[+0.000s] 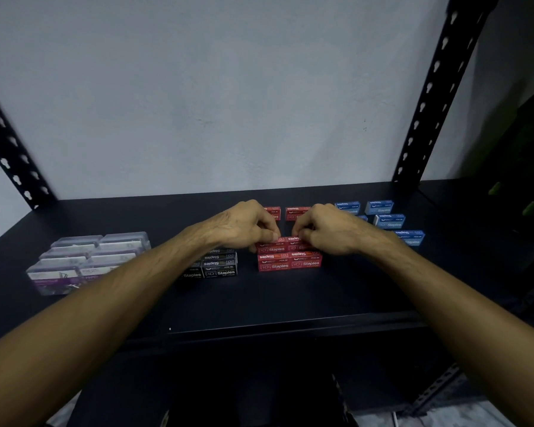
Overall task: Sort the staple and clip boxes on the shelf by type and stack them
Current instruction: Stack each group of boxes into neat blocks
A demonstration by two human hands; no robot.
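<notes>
Red staple boxes (pixel 289 261) form a block in the middle of the black shelf (pixel 290 297), two wide and two rows deep. My left hand (pixel 247 224) pinches the back left red box (pixel 270 246). My right hand (pixel 327 228) pinches the back right red box (pixel 296 243) beside it. Two more red boxes (pixel 293 212) sit behind my hands, partly hidden. Black staple boxes (pixel 219 265) are stacked to the left. Clear clip boxes (pixel 87 260) are grouped at far left. Blue staple boxes (pixel 389 221) lie scattered at the right.
Perforated black shelf posts rise at the back left (pixel 10 149) and back right (pixel 435 94) against a grey wall. The shelf's front edge (pixel 259 329) runs below my forearms. Dark, green-tinted objects (pixel 524 167) stand beyond the right post.
</notes>
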